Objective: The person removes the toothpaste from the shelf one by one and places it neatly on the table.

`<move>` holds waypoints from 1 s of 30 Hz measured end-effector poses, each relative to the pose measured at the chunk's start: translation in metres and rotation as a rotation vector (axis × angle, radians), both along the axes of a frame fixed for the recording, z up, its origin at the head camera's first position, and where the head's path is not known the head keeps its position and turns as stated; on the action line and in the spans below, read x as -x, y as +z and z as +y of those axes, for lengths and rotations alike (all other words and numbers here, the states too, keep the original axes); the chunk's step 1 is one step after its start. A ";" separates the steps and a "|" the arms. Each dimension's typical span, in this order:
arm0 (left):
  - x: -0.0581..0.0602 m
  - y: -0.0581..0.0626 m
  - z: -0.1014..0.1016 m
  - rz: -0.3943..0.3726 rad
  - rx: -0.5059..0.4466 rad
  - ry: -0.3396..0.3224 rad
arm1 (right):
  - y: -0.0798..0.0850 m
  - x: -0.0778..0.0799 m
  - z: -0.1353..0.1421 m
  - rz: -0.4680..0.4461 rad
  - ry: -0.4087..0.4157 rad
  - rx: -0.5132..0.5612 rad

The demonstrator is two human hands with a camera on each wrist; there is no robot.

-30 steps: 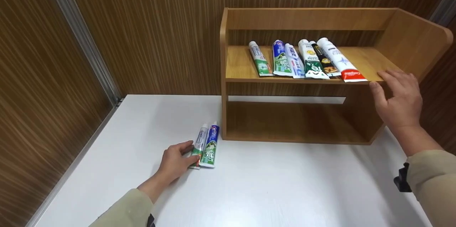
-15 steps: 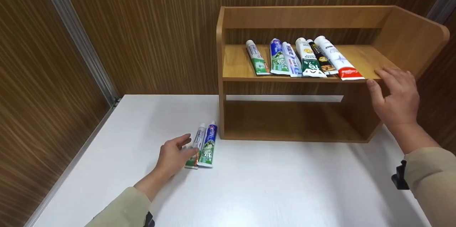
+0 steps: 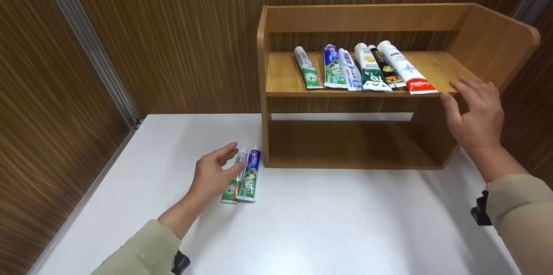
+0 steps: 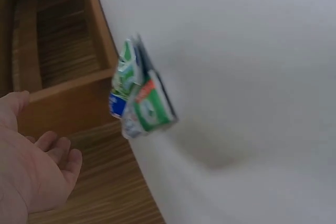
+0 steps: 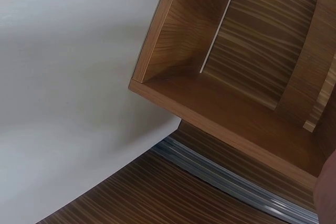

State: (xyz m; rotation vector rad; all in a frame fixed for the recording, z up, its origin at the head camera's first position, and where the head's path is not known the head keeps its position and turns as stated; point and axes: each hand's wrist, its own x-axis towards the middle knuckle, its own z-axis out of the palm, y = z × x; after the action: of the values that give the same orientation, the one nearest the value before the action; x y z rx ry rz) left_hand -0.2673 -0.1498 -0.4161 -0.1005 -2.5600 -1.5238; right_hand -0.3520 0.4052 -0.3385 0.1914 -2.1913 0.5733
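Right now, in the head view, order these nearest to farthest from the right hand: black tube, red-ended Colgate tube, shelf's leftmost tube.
1. Red-ended Colgate tube: right end of the row.
2. Black tube: just left of it.
3. Leftmost tube: row's left end.

Eight toothpaste tubes, one shelf

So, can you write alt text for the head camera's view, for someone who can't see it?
A person's left hand hovers over two toothpaste tubes on a white table, left of a wooden shelf unit; the right hand rests on the right end of its upper shelf. Six more tubes, one marked Colgate, lie side by side there.
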 end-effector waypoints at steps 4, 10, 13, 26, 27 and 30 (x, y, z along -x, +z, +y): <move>-0.002 0.017 0.012 0.053 -0.013 -0.029 | 0.001 -0.001 0.000 -0.005 -0.002 0.002; -0.005 0.041 0.032 0.129 -0.008 -0.068 | 0.001 -0.001 -0.001 0.018 0.007 0.002; -0.006 0.052 0.042 0.160 -0.010 -0.090 | 0.000 -0.001 -0.001 0.041 0.015 0.000; -0.001 0.105 0.090 0.301 -0.060 -0.180 | 0.000 -0.002 0.000 0.005 -0.003 0.003; 0.001 0.109 0.094 0.304 -0.063 -0.183 | 0.000 -0.002 0.000 0.004 -0.004 0.002; 0.005 0.120 0.104 0.303 -0.068 -0.164 | 0.001 -0.001 0.000 -0.001 -0.003 -0.001</move>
State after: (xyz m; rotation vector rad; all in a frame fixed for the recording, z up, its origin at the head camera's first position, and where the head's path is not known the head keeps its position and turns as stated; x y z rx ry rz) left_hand -0.2724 -0.0453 -0.2966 -0.5030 -2.3068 -1.5145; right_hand -0.3508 0.4053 -0.3376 0.1881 -2.1928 0.5713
